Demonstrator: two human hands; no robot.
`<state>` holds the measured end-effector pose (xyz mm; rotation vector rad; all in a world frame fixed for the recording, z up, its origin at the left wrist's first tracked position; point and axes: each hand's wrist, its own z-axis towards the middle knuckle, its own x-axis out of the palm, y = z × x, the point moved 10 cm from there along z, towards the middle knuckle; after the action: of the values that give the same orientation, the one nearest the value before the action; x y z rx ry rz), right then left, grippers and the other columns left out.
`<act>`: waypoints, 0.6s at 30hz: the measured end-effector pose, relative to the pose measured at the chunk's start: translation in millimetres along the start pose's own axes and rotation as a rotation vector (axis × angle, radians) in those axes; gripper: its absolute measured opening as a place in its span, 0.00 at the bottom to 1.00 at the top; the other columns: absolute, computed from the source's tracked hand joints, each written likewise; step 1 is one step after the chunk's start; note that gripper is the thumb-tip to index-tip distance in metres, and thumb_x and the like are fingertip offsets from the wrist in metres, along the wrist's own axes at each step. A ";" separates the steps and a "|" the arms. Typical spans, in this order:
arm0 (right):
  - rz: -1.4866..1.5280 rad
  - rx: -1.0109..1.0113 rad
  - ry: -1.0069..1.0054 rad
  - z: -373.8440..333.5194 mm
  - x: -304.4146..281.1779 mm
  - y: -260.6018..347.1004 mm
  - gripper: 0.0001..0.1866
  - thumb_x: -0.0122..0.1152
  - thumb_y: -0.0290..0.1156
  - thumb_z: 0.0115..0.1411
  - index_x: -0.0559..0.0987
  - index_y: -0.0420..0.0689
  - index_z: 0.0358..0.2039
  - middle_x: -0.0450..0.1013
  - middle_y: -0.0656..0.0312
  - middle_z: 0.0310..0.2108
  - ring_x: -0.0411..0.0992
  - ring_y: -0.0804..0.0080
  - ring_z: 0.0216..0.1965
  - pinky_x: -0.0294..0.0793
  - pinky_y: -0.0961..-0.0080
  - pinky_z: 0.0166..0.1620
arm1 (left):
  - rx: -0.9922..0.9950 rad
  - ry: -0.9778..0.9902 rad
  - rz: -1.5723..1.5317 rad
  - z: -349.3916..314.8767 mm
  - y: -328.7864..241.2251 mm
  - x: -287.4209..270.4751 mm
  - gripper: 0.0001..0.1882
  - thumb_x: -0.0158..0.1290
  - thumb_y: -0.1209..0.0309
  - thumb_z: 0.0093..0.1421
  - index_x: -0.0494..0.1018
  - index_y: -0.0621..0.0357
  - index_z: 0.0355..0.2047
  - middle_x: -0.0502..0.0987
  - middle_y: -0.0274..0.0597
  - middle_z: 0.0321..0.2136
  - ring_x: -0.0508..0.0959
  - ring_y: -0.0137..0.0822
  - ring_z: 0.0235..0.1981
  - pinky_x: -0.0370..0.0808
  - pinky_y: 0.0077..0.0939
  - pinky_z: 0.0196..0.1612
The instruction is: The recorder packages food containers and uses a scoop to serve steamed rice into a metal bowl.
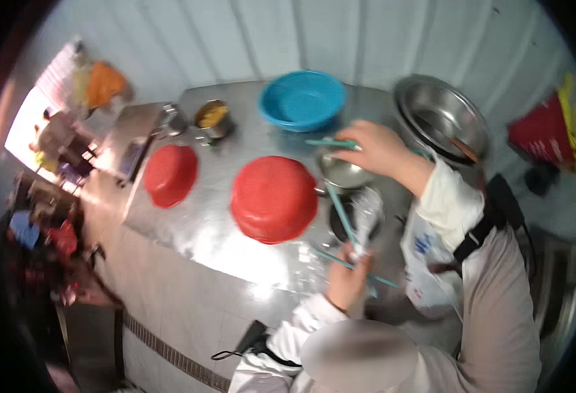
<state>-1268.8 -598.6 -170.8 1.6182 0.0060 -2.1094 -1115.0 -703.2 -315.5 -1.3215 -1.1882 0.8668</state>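
Observation:
My right hand (381,149) reaches over a small steel bowl (343,171), its fingers closed on a thin teal strip (327,142) that sticks out to the left. Nearer to me, my left hand (348,283) is closed at the gathered end of a crumpled clear plastic bag (368,213). More teal strips (341,211) run past the fingers of that hand, one upward and one crosswise; whether they are straws or ties, I cannot tell. Behind the bag sits a dark round container (340,226), partly hidden.
On the steel table (199,245) two red basins (273,200) lie upside down beside a blue basin (303,101). Large steel bowls (455,114) stand at the back right, a steel pot with yellow contents (213,118) at the back left. A white plastic bag (425,275) lies near my right arm.

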 end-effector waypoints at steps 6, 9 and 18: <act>0.458 0.087 0.259 -113.0 -143.7 59.6 0.18 0.62 0.40 0.44 0.73 0.39 0.30 0.65 0.66 0.15 0.64 0.78 0.21 0.62 0.79 0.25 | 0.287 0.226 -0.020 11.9 -145.9 85.4 0.06 0.47 0.79 0.50 0.66 0.67 0.30 0.71 0.42 0.22 0.70 0.33 0.21 0.65 0.22 0.24; 0.586 0.476 0.019 -171.1 -184.5 6.2 0.12 0.57 0.36 0.48 0.74 0.38 0.26 0.72 0.61 0.26 0.68 0.77 0.27 0.65 0.82 0.32 | 0.605 0.508 0.473 -27.7 -189.3 171.3 0.06 0.49 0.76 0.49 0.67 0.64 0.29 0.71 0.48 0.19 0.71 0.42 0.20 0.66 0.27 0.23; 0.536 0.641 -0.136 -275.7 -219.0 -0.2 0.13 0.58 0.37 0.50 0.75 0.38 0.23 0.69 0.64 0.19 0.65 0.79 0.23 0.64 0.82 0.28 | 0.886 0.877 0.558 -93.1 -193.0 267.0 0.12 0.50 0.76 0.44 0.67 0.66 0.31 0.70 0.55 0.19 0.71 0.52 0.21 0.67 0.35 0.24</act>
<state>-977.2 -439.4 -54.3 1.5447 -1.1176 -1.8656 -995.1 -490.0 -76.0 -1.0558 0.2770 0.8811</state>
